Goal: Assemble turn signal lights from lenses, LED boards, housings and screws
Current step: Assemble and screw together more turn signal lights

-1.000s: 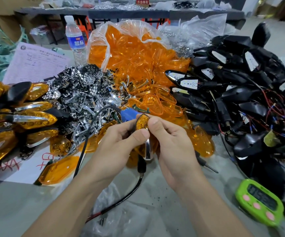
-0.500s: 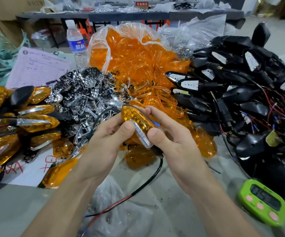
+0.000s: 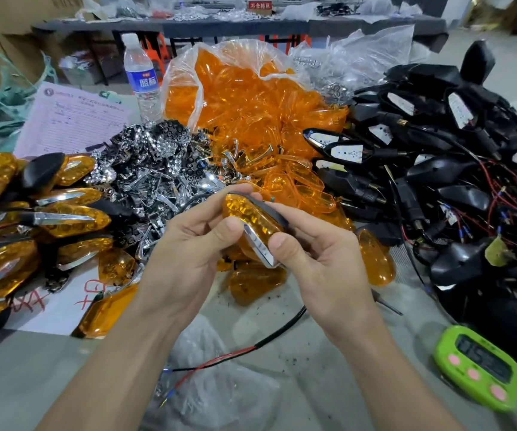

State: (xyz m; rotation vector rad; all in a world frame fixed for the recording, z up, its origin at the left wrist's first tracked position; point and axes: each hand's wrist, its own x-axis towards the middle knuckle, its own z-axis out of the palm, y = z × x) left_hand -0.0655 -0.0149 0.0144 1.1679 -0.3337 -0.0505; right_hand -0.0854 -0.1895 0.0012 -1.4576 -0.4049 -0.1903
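1. Turn signal light (image 3: 252,220): amber lens upward, chrome trim along one side; held above the table's middle; its black cable (image 3: 277,332) trails toward the near edge.
2. Left hand (image 3: 188,253): fingers curled round the light, thumb on the lens.
3. Right hand (image 3: 322,262): grips the light's other side.
4. Amber lenses (image 3: 251,104): bagged, far edge; black housings (image 3: 437,188): right edge; green timer (image 3: 477,368): near right corner.

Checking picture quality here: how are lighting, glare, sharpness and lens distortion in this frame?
Head view: even, diffuse light with faint shadows; the turn signal light held by the left hand and right hand is sharp. Head view: glare on its chrome strip and on the bag of lenses. Head view, edges: wide-angle bowing of the far table; the green timer looks stretched and soft.
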